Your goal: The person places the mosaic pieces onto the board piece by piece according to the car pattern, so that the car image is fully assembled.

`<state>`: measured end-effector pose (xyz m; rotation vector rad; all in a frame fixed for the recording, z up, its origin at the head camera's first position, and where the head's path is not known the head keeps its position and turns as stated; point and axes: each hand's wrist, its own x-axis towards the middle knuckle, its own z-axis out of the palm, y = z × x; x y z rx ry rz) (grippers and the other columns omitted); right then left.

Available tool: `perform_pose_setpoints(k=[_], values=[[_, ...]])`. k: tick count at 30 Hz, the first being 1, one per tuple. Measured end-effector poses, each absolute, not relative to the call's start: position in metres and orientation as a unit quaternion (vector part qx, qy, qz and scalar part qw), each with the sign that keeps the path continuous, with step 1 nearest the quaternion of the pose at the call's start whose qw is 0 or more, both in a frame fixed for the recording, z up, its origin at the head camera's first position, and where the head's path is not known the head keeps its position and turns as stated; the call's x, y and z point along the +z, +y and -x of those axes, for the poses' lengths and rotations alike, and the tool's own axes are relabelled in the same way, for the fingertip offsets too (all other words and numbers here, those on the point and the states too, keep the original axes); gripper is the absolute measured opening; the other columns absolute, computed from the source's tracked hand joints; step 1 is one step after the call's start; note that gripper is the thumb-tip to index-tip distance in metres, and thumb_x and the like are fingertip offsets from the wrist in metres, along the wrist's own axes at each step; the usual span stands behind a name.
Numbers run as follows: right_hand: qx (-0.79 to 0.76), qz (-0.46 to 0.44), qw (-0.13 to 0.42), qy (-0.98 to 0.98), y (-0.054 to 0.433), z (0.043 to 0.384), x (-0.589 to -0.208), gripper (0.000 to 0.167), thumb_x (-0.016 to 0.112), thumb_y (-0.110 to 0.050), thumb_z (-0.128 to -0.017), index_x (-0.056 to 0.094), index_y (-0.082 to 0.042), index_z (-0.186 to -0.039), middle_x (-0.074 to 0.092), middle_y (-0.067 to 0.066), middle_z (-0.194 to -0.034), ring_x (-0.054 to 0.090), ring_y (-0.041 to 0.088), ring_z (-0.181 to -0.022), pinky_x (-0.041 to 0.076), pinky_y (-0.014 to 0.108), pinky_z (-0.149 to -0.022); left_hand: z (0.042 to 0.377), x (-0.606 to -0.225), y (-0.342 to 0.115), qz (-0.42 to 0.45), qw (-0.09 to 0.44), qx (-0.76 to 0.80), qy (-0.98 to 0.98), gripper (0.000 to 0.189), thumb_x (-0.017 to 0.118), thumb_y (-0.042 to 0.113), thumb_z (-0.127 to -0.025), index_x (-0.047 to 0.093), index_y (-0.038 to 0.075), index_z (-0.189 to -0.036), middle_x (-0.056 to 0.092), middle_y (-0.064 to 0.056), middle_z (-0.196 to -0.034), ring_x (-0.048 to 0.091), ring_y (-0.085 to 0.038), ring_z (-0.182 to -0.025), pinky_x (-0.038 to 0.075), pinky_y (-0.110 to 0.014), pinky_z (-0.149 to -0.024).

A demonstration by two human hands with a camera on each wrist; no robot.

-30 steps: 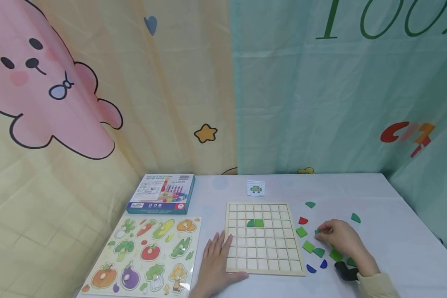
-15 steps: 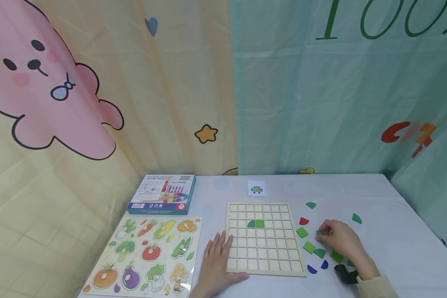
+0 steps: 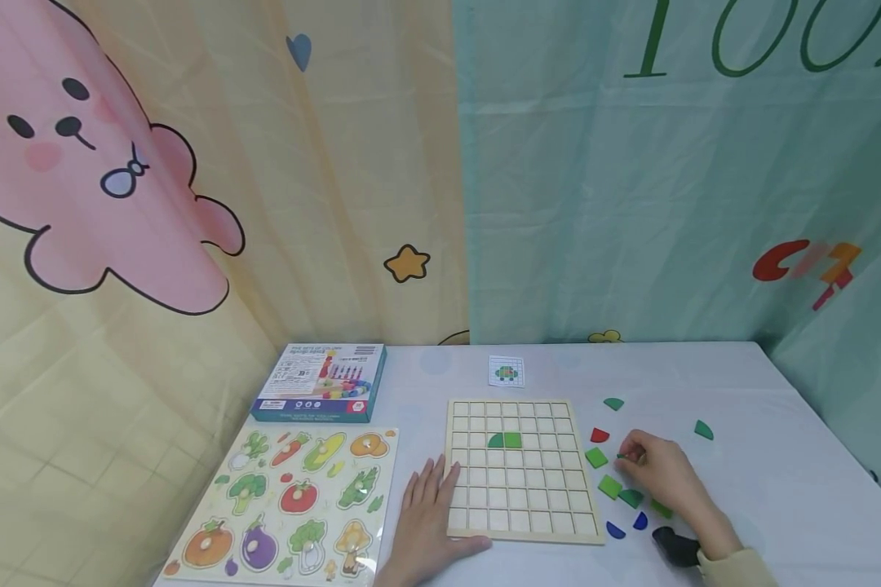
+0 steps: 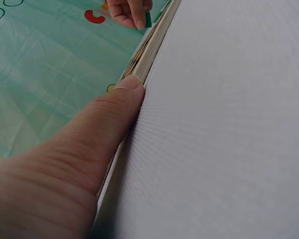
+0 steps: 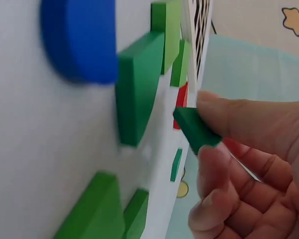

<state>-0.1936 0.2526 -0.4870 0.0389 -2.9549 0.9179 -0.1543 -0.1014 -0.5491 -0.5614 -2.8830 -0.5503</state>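
Between thumb and fingers, my right hand [image 3: 661,469] pinches a dark green quarter-circle block [image 5: 194,127], seen large in the right wrist view above the white tabletop. My left hand [image 3: 426,522] rests at the near left corner of a wooden grid board [image 3: 514,497], fingers straight along its left side. In the left wrist view the thumb [image 4: 102,122] presses on the board's near edge. Two pieces sit side by side in the grid: a dark green quarter-circle [image 3: 495,441] and a light green square [image 3: 512,440].
Loose blocks lie right of the board, among them a red piece [image 3: 599,435], green squares [image 3: 610,487] and blue half-circles [image 3: 615,531]. A pattern card [image 3: 506,372] lies behind the board. On the left are a vegetable puzzle [image 3: 279,505] and a box [image 3: 319,381].
My right hand has shifted slightly left with the green quarter-circle block, which now shows nearly edge-on in the head view. My left hand keeps its place on the board.
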Motion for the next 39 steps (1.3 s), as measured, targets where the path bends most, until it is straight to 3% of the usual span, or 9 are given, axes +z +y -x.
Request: perform_pose_setpoints(k=[4, 12, 21, 39], values=[[0.310, -0.030, 0.060, -0.948, 0.239, 0.198, -0.486, 0.015, 0.076, -0.006, -0.078, 0.063, -0.006, -0.085, 0.050, -0.002, -0.067, 0.045, 0.015, -0.062, 0.039, 0.024, -0.051, 0.154, -0.549, -0.101, 0.184, 0.070, -0.184, -0.963, 0.112, 0.048, 0.085, -0.066, 0.030, 0.012, -0.149, 0.023, -0.014, -0.153, 0.014, -0.031, -0.141, 0.007, -0.045, -0.112], [0.341, -0.089, 0.077, -0.933, 0.209, 0.211, -0.484, 0.012, 0.074, 0.000, -0.078, 0.065, -0.007, -0.084, 0.055, -0.003, -0.071, 0.048, 0.012, -0.063, 0.044, 0.025, -0.053, 0.154, -0.548, -0.101, 0.176, 0.051, -0.188, -0.965, 0.114, 0.049, 0.086, -0.065, 0.028, 0.013, -0.150, 0.021, -0.013, -0.154, 0.011, -0.030, -0.142, 0.005, -0.046, -0.113], [0.362, -0.131, 0.058, -0.921, 0.178, 0.227, -0.485, 0.010, 0.070, 0.002, -0.081, 0.070, -0.007, -0.086, 0.057, -0.006, -0.074, 0.049, 0.010, -0.064, 0.043, 0.026, -0.054, 0.154, -0.547, -0.101, 0.186, 0.073, -0.187, -0.962, 0.112, 0.049, 0.085, -0.067, 0.031, 0.010, -0.148, 0.023, -0.015, -0.153, 0.016, -0.033, -0.141, 0.012, -0.051, -0.112], [0.352, -0.089, 0.021, -0.932, 0.150, 0.244, -0.491, 0.009, 0.074, -0.005, -0.081, 0.070, -0.013, -0.081, 0.059, -0.008, -0.073, 0.049, 0.012, -0.066, 0.044, 0.028, -0.059, 0.155, -0.547, -0.101, 0.186, 0.063, -0.182, -0.963, 0.112, 0.049, 0.085, -0.067, 0.030, 0.011, -0.149, 0.022, -0.014, -0.154, 0.014, -0.031, -0.141, 0.010, -0.049, -0.113]])
